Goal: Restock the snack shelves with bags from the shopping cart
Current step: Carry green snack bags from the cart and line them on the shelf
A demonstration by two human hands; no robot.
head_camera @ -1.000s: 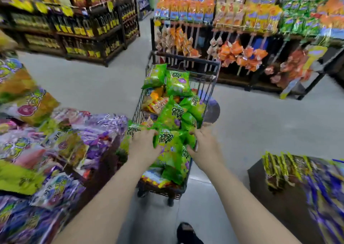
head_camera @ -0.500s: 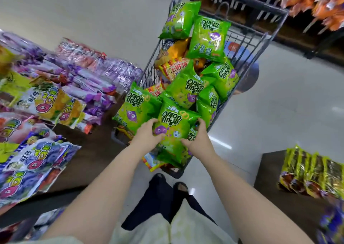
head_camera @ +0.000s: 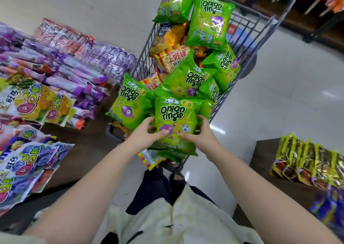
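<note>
Centrally, green bag (head_camera: 176, 120), left hand (head_camera: 146, 136), right hand (head_camera: 203, 134) fingers (head_camera: 187, 136) pinching sides

Single wide-angle view, worn on the person's head. Faces forward and steeply down, straight onto the grey wire-mesh metal shopping cart (head_camera: 145, 53), close in front. Catches the pale glossy floor (head_camera: 288, 94) beyond, the dark shelf of purple and blue snack bags (head_camera: 89, 150) close at left, the low dark shelf of yellow-green foil packets (head_camera: 264, 156) at right. Bows straight lines toward the edges.
</note>
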